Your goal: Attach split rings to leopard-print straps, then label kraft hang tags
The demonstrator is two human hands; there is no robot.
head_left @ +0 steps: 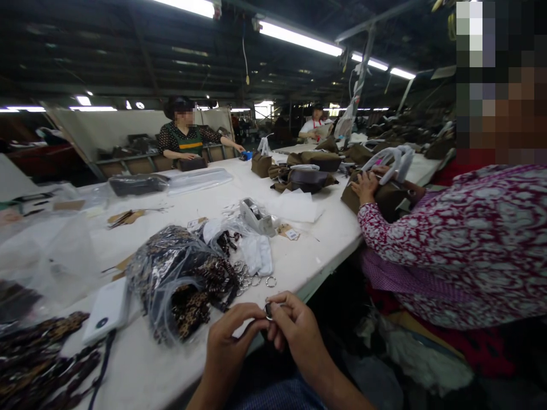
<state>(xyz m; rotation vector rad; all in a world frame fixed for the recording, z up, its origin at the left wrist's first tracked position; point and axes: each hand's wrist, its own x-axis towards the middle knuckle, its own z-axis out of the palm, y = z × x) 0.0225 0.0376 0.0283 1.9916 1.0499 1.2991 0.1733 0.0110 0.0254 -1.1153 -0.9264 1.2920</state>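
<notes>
Over the near edge of the white table, the left hand and right hand pinch a small metal ring between their fingertips, right where they meet. Beyond lie loose metal rings; left of these, a clear plastic bag holds leopard-print fabric.

Left hand: thumb and index finger reach inward, tips close together, with a gap between these 2 digits. Right hand: thumb bent against the index finger in a pinch, lower fingers curled under. The left forearm and right forearm, both bare, converge from below; fingertips meet.
</notes>
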